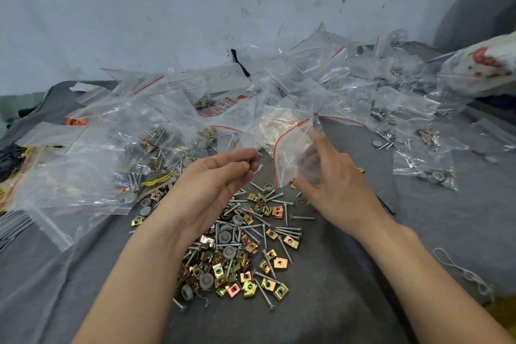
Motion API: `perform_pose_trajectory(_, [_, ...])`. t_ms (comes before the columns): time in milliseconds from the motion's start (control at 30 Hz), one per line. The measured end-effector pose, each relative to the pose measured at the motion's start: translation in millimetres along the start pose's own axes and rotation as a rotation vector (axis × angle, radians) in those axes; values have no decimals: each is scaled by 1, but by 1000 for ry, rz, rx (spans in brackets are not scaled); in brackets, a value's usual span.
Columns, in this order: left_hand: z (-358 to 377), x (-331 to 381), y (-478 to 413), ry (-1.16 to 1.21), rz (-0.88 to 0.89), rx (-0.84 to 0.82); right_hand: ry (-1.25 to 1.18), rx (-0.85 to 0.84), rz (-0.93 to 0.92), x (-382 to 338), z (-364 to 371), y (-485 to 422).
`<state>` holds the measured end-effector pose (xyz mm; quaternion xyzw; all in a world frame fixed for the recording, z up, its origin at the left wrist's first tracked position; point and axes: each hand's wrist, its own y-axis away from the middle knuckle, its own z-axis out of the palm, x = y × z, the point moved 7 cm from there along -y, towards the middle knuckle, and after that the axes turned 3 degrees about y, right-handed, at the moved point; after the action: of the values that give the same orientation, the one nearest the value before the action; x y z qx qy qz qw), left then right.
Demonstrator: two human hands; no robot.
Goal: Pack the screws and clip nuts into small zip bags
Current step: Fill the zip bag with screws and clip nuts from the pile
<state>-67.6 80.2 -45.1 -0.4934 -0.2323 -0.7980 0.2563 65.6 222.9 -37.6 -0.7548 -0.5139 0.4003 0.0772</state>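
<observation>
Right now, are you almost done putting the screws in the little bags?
Not yet. Many filled bags already lie around. The right hand holds an empty-looking zip bag; the left hand pinches a clip nut. A big loose pile of screws and clip nuts is left to pack.

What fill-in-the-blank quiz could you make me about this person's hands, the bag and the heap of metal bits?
1. The right hand holds a small clear plastic zip bag with a ___ stripe along its mouth.
2. The loose pile of silver screws and gold-coloured square clip nuts lies on a ___ cloth.
3. A small metal piece is pinched at the fingertips of the person's ___ hand.
Missing words: red; grey; left.
</observation>
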Motion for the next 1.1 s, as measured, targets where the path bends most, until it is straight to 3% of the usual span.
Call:
perform_pose_trajectory(233, [3, 3, 0, 9, 63, -1, 9, 14, -10, 0, 0, 1])
perform_pose_trajectory(433, [15, 19, 6, -337, 284, 94, 16, 15, -28, -2, 0, 1])
perform_pose_trajectory(600, [40, 24, 12, -547, 431, 48, 2, -6, -22, -3, 0, 2])
perform_pose_trajectory(833, [63, 20, 8, -718, 499, -13, -26, -43, -6, -7, -2, 2])
perform_pose_trajectory(1100, [65, 21, 8, -728, 524, -40, -15, -35, 7, -6, -3, 2])
